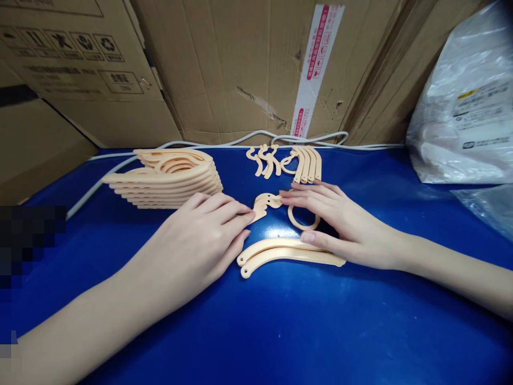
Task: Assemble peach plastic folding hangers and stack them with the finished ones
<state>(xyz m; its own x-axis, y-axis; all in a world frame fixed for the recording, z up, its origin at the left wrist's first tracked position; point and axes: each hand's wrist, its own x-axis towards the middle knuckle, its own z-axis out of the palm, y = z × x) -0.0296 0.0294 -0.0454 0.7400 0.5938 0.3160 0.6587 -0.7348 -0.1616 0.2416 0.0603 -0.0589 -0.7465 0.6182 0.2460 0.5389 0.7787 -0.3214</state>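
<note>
My left hand [204, 235] has its fingers close together at the left end of a small cream plastic hook piece [266, 199] lying on the blue table. Its fingertips pinch that end. My right hand [344, 222] spreads palm down, its fingers stretched toward the piece's right end, where the contact is partly hidden. Below those fingers lies a cream ring-shaped part [294, 220], partly covered. The right thumb rests at two curved cream hanger arms [280, 253], which lie side by side nearer to me.
A stack of cream hanger parts [172, 184] stands left. Several small hooks [262, 163] and curved arms [308, 163] lie at the back of the blue table [280, 331]. A white cable [224, 144] runs before cardboard boxes [240, 64]; a plastic bag [465, 117] sits right.
</note>
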